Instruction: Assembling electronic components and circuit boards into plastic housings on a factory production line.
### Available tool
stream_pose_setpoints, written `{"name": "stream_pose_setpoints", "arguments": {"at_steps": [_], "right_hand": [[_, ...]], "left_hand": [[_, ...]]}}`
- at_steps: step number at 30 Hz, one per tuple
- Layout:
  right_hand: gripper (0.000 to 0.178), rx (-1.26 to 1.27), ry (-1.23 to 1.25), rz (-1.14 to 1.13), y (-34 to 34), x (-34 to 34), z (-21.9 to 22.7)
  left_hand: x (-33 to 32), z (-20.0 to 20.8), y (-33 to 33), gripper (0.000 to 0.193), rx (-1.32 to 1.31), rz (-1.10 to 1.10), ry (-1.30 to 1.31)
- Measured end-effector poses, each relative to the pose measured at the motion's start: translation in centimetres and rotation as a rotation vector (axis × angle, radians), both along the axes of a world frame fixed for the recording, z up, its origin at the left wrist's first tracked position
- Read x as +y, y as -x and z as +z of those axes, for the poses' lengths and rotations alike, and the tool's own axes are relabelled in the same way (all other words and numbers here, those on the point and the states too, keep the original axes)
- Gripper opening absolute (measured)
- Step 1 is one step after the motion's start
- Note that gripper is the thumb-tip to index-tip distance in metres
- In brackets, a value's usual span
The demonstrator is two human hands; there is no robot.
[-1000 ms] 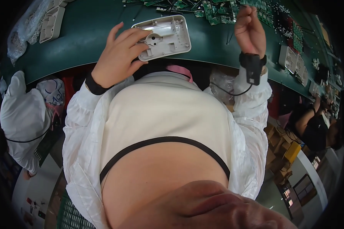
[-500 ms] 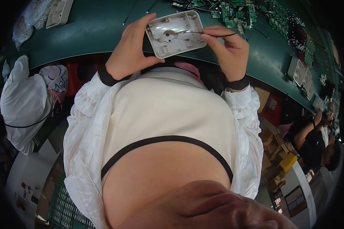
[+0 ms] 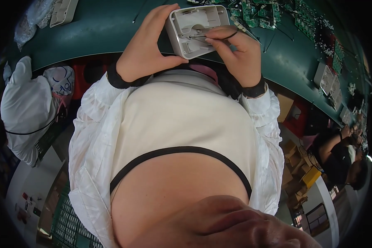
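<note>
A white plastic housing [image 3: 175, 40], shaped like a shallow open box with ribs and posts inside, is tilted above the green bench. My left hand [image 3: 142, 53] is closed around its left end, fingers on the far edge and thumb at the near corner. Over the right part of the housing, my right hand [image 3: 242, 56] pinches a thin black wire [image 3: 233, 35]. One end of the wire reaches toward the round feature in the housing's middle; the other end curves up past the fingers. The pinching fingertips hide part of the inside.
Green circuit boards [image 3: 260, 14] lie in piles on the green bench [image 3: 99, 35], beyond and to the right. More white housings [image 3: 327, 80] sit at the right and back left, near a clear plastic bag [image 3: 25, 33]. Another person [image 3: 335, 157] works at far right.
The housing has shifted up and right and is tilted more, showing its left side wall. My right hand has moved left, bringing the wire further over the housing's middle.
</note>
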State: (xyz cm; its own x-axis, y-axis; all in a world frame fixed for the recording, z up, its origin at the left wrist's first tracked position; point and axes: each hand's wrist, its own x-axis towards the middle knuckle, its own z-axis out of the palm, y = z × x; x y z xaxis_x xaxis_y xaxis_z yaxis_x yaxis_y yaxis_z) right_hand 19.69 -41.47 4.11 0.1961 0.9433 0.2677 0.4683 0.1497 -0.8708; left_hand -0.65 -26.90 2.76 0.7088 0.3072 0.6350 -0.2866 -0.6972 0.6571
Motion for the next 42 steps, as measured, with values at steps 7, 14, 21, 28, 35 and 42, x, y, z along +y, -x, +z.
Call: {"name": "stream_pose_setpoints", "arguments": {"at_steps": [7,14,21,28,35,42], "right_hand": [[0.014,-0.093,-0.039,0.038,1.6,0.3,0.8],[0.012,0.045,-0.005,-0.037,2.0,0.1,0.6],[0.015,0.169,0.085,-0.050,2.0,0.0,0.4],[0.013,-0.048,-0.007,-0.063,2.6,0.3,0.2],[0.014,-0.033,0.059,-0.066,2.4,0.8,0.7],[0.014,0.133,0.221,-0.066,2.7,0.4,1.0]], "left_hand": [[0.7,-1.9,-1.3,0.104,-0.278,-0.119,-0.056],[-1.8,4.2,0.5,0.102,0.496,0.054,0.613],[-2.1,4.2,0.2,0.104,0.450,-0.035,0.780],[-2.0,4.2,0.2,0.105,0.454,-0.051,0.785],[-2.0,4.4,0.1,0.106,0.449,-0.028,0.737],[-1.7,4.6,0.1,0.105,0.497,-0.057,0.649]]}}
